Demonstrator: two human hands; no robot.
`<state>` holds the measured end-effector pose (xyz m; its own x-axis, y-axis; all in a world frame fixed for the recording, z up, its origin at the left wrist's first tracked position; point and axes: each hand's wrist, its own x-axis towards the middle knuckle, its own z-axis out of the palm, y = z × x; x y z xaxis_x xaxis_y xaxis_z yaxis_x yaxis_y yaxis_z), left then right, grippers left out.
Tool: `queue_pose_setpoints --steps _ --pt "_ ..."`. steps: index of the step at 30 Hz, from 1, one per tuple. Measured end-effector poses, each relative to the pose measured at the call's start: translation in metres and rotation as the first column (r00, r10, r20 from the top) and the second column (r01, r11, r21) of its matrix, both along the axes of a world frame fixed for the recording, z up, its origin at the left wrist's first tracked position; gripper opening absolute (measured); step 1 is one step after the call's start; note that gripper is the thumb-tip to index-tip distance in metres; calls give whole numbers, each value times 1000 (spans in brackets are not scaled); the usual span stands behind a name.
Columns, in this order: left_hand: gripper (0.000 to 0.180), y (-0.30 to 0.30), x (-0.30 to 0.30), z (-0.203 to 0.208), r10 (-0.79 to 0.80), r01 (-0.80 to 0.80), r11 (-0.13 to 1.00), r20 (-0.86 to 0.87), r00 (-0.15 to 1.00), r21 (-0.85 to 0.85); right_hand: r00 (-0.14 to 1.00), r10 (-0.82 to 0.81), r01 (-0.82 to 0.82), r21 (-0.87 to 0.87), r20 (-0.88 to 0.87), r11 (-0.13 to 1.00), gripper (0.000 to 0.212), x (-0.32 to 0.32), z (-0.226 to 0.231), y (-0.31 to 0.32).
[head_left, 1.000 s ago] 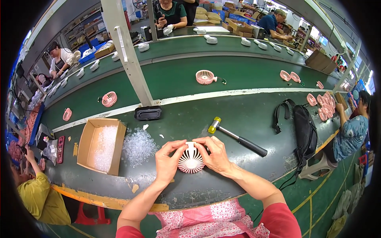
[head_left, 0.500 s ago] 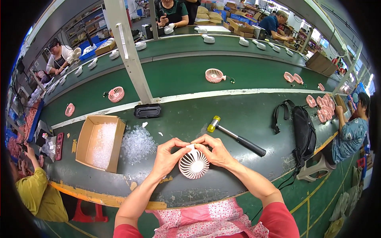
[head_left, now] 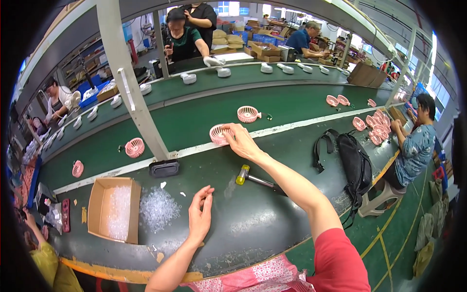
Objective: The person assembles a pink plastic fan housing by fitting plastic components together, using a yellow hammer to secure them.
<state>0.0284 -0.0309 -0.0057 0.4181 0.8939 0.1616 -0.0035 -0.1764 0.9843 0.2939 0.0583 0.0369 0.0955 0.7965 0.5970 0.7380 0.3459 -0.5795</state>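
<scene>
My right hand (head_left: 242, 142) reaches out to the near edge of the green conveyor, its fingers closed on a round pink fan grille (head_left: 216, 135). The grille is at the white edging strip; whether it rests on it I cannot tell. Above the dark worktable, my left hand (head_left: 200, 218) holds nothing, fingers loosely bent and apart. Beneath my right forearm lies a mallet with a yellow head (head_left: 242, 174), its handle partly hidden by the arm. Another pink fan grille (head_left: 247, 114) with a small wired part sits just beyond on the belt.
A cardboard box (head_left: 96, 209) of small clear parts stands left, beside a loose heap of them (head_left: 159, 210). A black tray (head_left: 164, 168) lies near a metal post (head_left: 127, 92). At right are a black bag (head_left: 354, 163), piled pink grilles (head_left: 378, 125) and a seated co-worker (head_left: 413, 141).
My right hand has carried the pink grille forward from in front of me to the belt edge. The left hand has let go and opened. The view has shifted; a co-worker opposite now touches a white piece.
</scene>
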Motion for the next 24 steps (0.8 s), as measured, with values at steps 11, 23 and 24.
queue_pose_setpoints --steps 11,23,24 --pt "33 3 9 -4 -45 55 990 -74 996 127 679 -525 657 -106 513 746 25 131 -61 51" --pt "111 -16 8 14 206 175 661 -400 893 730 842 24 -20 -14 539 1000 12 -91 -5 -146" --pt "100 -16 7 16 197 199 641 -410 890 741 867 167 -121 -125 470 985 13 -98 -8 -158"
